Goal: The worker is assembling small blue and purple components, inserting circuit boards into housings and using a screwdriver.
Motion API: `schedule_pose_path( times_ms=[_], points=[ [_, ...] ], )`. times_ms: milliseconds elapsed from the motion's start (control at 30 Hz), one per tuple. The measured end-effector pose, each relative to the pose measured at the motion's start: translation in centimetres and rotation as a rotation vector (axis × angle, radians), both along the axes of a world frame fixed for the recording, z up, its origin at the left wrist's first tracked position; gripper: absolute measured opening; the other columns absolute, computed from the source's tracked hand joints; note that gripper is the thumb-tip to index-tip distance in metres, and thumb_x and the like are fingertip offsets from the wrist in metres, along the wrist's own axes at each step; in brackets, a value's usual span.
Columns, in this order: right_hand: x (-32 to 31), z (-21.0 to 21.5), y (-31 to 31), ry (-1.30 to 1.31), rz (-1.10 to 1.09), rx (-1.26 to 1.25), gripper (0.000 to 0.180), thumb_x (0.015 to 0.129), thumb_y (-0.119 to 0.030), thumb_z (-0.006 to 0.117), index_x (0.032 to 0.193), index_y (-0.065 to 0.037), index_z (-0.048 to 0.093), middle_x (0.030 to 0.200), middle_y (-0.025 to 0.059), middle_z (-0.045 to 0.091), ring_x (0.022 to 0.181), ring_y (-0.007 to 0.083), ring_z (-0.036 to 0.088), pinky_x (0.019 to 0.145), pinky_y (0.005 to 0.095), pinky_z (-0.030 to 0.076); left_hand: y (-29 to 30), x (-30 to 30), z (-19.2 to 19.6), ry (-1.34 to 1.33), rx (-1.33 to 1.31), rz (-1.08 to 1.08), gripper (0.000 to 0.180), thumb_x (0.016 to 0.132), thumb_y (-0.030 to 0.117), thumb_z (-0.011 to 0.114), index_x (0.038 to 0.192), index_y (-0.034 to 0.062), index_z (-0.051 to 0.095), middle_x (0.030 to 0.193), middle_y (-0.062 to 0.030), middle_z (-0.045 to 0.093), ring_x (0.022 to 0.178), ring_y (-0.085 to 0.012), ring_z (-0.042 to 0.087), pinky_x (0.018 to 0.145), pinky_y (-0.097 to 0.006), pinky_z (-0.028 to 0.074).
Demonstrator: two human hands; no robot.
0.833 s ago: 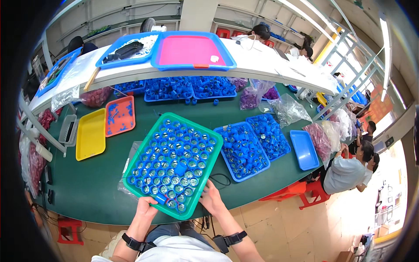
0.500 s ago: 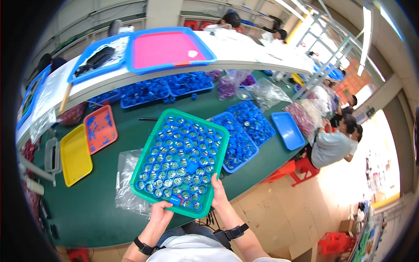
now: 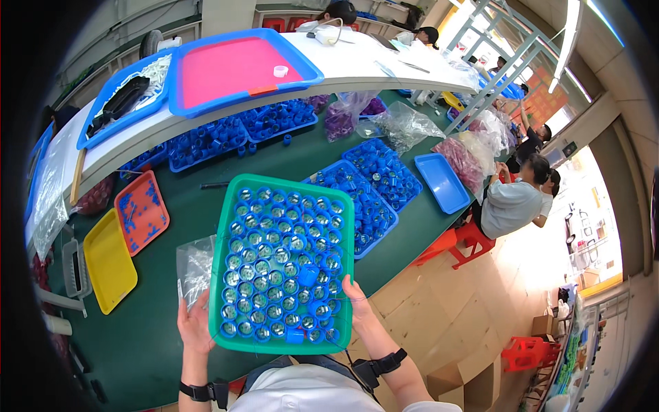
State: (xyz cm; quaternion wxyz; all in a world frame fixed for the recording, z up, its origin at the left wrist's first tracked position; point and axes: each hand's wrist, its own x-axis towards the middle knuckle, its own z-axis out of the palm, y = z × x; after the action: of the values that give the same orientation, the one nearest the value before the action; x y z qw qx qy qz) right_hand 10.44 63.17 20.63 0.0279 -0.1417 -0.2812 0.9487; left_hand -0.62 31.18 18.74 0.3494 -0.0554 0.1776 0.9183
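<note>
I have the green tray (image 3: 221,226) by its near end, low over the front edge of the green tabletop (image 3: 147,343). My left hand (image 3: 194,324) wraps the near-left corner and my right hand (image 3: 356,302) takes the near-right side, so each grip is closed on the tray's rim. It is packed with rows of small blue caps (image 3: 281,264) (most show a shiny inside).

The tray's far right edge lies close beside a blue tray of loose blue caps (image 3: 374,199); I cannot tell whether they touch. A clear plastic bag (image 3: 194,266) lies just beside its left edge. Further left sit a yellow tray (image 3: 110,261) and an orange tray (image 3: 142,211), well apart from mine. An empty blue tray (image 3: 443,182) lies near the tabletop's right edge. Open tabletop shows to the left of my left hand, along the front edge.
</note>
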Motion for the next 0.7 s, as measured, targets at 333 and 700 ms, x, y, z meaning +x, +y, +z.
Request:
schedule_pose_path(
  times_ms=[333, 700],
  points=[
    [-0.4, -2.5, -2.5, -0.088, 0.226, -0.030, 0.053, 0.089, -0.035, 0.052, 0.127, -0.001, 0.038, 0.122, 0.0101, 0.051, 0.107, 0.0209, 0.053, 0.090, 0.0388, 0.046, -0.6, -0.7, 0.5, -0.093, -0.236, -0.131, 0.054, 0.091, 0.044, 0.039, 0.128, 0.0042, 0.042, 0.123, -0.0147, 0.051, 0.109, -0.0307, 0.051, 0.093, -0.045, 0.041],
    [-3.0, -3.2, -2.8, -0.148, 0.427, 0.025, 0.071, 0.086, -0.052, 0.046, 0.133, -0.002, 0.031, 0.132, 0.0132, 0.041, 0.118, 0.0229, 0.044, 0.096, 0.0384, 0.040, -1.0, 2.3, -2.2, -0.167, -0.337, -0.095, 0.058, 0.084, 0.043, 0.054, 0.129, 0.0085, 0.040, 0.125, -0.0093, 0.050, 0.110, -0.0252, 0.052, 0.092, -0.044, 0.044]
  ],
)
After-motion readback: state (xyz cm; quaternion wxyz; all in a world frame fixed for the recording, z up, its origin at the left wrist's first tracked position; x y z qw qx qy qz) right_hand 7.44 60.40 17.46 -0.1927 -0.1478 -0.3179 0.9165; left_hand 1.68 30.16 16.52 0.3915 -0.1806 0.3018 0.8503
